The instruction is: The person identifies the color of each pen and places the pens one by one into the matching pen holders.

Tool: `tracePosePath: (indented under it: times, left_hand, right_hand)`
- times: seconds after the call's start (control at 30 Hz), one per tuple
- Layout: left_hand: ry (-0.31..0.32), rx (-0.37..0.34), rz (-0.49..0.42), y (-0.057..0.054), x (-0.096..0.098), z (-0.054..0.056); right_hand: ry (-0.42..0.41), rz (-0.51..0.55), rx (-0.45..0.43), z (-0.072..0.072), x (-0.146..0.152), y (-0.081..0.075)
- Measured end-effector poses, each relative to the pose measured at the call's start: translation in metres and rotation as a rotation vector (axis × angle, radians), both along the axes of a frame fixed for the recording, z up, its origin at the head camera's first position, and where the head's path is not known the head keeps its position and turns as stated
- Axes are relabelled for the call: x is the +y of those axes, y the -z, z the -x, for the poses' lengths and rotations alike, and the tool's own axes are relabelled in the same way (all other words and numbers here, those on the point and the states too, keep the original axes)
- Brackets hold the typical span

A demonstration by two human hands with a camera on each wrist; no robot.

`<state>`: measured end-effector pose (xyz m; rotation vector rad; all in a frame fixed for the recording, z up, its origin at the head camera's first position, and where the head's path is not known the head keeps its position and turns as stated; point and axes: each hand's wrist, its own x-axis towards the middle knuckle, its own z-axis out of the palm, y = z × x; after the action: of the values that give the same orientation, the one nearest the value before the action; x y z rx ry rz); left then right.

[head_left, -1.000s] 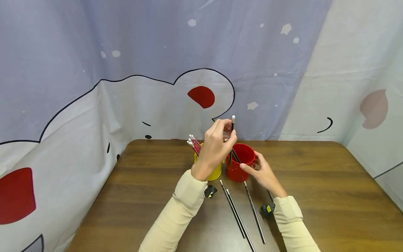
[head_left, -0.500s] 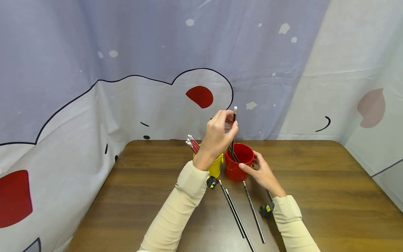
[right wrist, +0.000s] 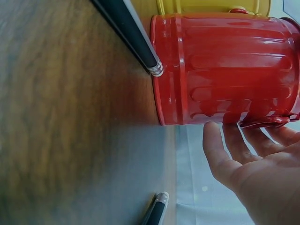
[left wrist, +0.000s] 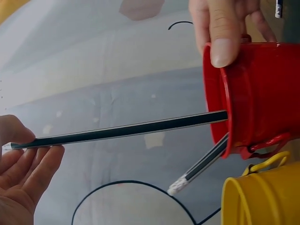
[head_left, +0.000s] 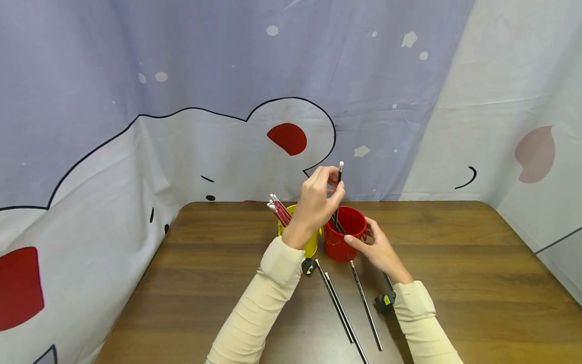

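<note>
My left hand (head_left: 316, 202) pinches a black pencil (left wrist: 126, 132) near its white eraser end, between thumb and fingertips. The pencil's lower end is inside the small red bucket (head_left: 338, 248), past the rim. Another black pencil (left wrist: 204, 161) leans in the same bucket, its eraser sticking out over the rim. My right hand (head_left: 382, 253) steadies the bucket at its right side, thumb (left wrist: 223, 49) on the rim and fingers along the outer wall. A yellow bucket (head_left: 311, 247) with several pink pencils (head_left: 281, 212) stands just left of the red one, partly behind my left hand.
Several black pencils (head_left: 366, 306) lie on the wooden table (head_left: 191, 303) in front of the buckets, one partly under my right wrist. A printed curtain (head_left: 218, 151) hangs along the table's far edge. Each wrist wears a small black camera (head_left: 385, 302).
My left hand has shifted slightly right, lifting the pencil and then lowering it a little, so its lower end now sits within the red bucket. My right hand has stayed on the bucket.
</note>
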<state>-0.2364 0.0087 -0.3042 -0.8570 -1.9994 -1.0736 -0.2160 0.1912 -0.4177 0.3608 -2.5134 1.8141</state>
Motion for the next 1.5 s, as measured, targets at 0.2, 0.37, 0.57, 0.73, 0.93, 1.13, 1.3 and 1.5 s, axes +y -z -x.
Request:
tracePosePath:
  times: [0.2, 0.37, 0.57, 0.73, 0.93, 1.13, 1.3, 1.5]
  left_hand:
    - [0.003, -0.02, 0.009, 0.009, 0.001, 0.0]
    - [0.009, -0.054, 0.022, 0.017, 0.001, -0.002]
    - [-0.004, -0.072, 0.049, 0.03, 0.002, -0.004]
    - [-0.003, -0.087, 0.041, 0.045, 0.003, -0.004]
    - [-0.012, -0.141, 0.04, 0.063, 0.004, -0.006]
    - [-0.021, -0.161, 0.042, 0.075, 0.005, -0.008]
    - [-0.024, -0.201, 0.053, 0.084, 0.005, -0.011]
    - [-0.043, -0.209, 0.036, 0.089, 0.006, -0.013]
  right_hand:
    - [-0.001, 0.002, 0.006, 0.001, 0.0, -0.001]
    - [0.003, 0.002, 0.006, 0.001, 0.0, -0.001]
    - [0.0, 0.007, 0.015, 0.001, -0.001, -0.001]
    - [-0.003, 0.011, 0.021, 0.001, -0.001, -0.001]
    - [-0.004, 0.012, 0.022, 0.001, -0.001, -0.001]
    - [0.001, 0.012, 0.016, 0.001, 0.0, 0.0]
    - [0.008, 0.008, 0.014, 0.001, 0.0, 0.002]
    - [0.008, 0.005, 0.014, 0.0, 0.0, 0.001]
